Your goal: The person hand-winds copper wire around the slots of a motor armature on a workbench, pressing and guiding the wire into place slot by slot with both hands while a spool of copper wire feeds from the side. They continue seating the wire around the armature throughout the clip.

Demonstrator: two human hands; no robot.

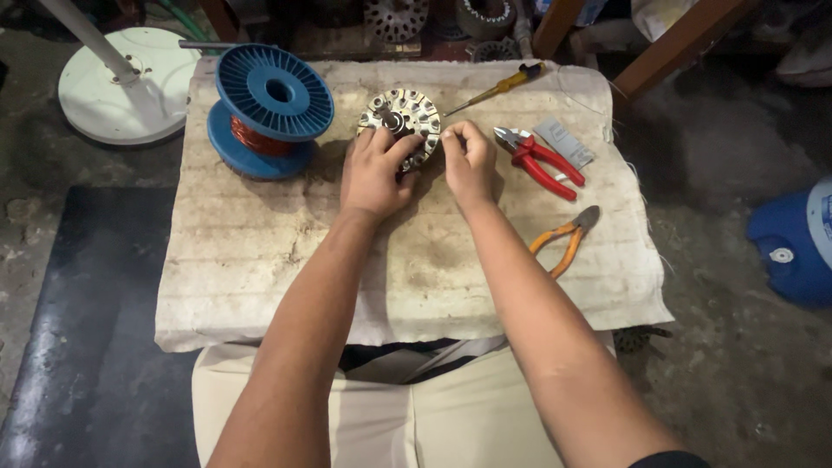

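A round metal stator core (402,117) with slotted teeth lies on a stained cloth-covered board (260,251) across my lap. My left hand (374,172) rests on its near left edge, fingers curled over the rim. My right hand (468,154) is beside its right edge with thumb and fingertips pinched together; what they pinch is too fine to make out. A blue spool (270,108) of copper wire stands just left of the core.
Red-handled pliers (539,161), a small grey card (563,142), orange-handled pliers (563,238) and a yellow screwdriver (498,87) lie to the right. A white fan base (121,82) sits at the far left, a blue container (793,247) on the floor at right.
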